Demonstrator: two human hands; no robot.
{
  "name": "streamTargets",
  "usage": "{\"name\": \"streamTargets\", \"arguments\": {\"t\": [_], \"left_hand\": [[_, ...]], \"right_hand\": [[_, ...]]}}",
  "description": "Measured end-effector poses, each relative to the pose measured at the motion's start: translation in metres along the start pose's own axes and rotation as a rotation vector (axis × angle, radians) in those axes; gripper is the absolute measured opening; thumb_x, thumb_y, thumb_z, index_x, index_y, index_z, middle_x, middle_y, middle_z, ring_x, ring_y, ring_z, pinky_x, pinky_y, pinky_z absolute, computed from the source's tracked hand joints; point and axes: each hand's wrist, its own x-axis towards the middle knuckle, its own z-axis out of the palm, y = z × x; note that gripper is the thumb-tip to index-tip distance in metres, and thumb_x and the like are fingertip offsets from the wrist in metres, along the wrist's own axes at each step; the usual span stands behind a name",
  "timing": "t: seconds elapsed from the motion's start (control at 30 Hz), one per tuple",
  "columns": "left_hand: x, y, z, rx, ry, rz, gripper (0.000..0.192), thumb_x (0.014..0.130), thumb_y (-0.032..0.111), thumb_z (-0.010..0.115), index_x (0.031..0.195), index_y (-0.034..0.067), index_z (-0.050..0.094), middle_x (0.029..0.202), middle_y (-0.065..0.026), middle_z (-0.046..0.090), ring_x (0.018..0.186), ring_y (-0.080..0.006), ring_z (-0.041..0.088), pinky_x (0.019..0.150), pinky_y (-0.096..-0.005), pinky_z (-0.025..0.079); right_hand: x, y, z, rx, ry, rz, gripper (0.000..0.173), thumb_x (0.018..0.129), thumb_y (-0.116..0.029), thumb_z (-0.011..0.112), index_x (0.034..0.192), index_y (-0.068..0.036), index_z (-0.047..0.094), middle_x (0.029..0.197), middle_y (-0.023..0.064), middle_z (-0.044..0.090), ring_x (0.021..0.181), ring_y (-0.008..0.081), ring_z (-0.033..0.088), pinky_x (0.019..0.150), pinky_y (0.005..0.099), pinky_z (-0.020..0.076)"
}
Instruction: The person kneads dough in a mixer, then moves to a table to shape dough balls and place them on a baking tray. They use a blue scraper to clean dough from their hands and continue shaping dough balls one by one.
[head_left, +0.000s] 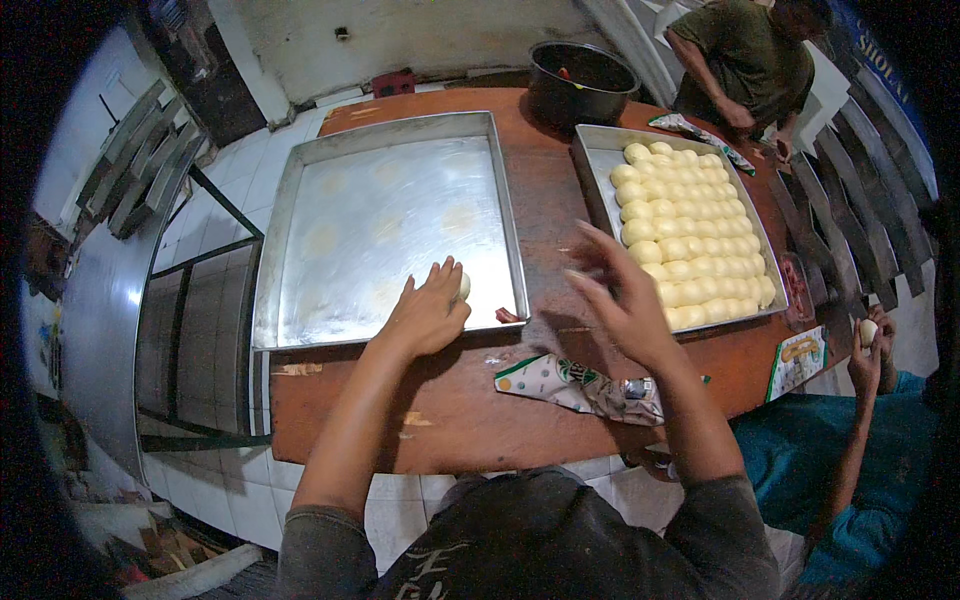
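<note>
My left hand (429, 309) lies over the near edge of a large square metal baking tray (501, 225), its fingers against a pale dough ball (464, 286) that shows at their right side. A small dark red piece (507, 315) sits in the tray's near right corner. My right hand (616, 292) is raised with fingers apart and nothing visible in it, at the left edge of a second metal tray (600, 154). That tray holds many dough balls (694, 225) in close rows. A printed piping bag (577, 386) lies on the table below my right hand.
The wooden table (457, 442) carries a black pot (581, 86) at the back and another printed bag (705, 139). One person (739, 67) stands at the far right; another person's hands (874, 337) hold a dough ball at the near right. A metal-topped table (112, 300) stands left.
</note>
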Motion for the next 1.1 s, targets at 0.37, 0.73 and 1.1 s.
{"name": "streamTargets", "arguments": {"t": [0.37,0.73,1.1], "left_hand": [[-0.002,0.008,0.009,0.212,-0.240,-0.005,0.061,0.096,0.033,0.023,0.147,0.000,0.018,0.156,-0.0163,0.012,0.143,-0.0318,0.016,0.115,-0.0540,0.011],[0.057,0.155,0.023,-0.122,0.482,0.477,0.019,0.076,0.014,0.070,0.089,0.001,0.066,0.103,-0.0159,0.064,0.105,-0.0355,0.053,0.093,-0.0437,0.043],[0.121,0.246,0.049,0.073,-0.269,0.285,0.071,0.073,0.014,0.068,0.135,0.016,0.032,0.106,-0.0238,0.063,0.086,-0.0418,0.064,0.076,-0.0485,0.052]], "right_hand": [[-0.082,0.110,-0.099,-0.598,0.419,0.034,0.024,0.082,-0.008,0.062,0.105,-0.003,0.065,0.103,0.0163,0.063,0.098,0.0330,0.056,0.089,0.0416,0.0440],[-0.063,0.145,-0.107,-0.486,0.276,-0.076,0.018,0.078,-0.013,0.068,0.094,-0.007,0.071,0.098,0.0095,0.068,0.093,0.0307,0.053,0.086,0.0391,0.0427],[-0.066,0.156,-0.108,-0.597,0.192,-0.011,0.024,0.074,-0.014,0.070,0.098,-0.010,0.072,0.104,0.0047,0.067,0.100,0.0310,0.050,0.088,0.0390,0.0437]]}}
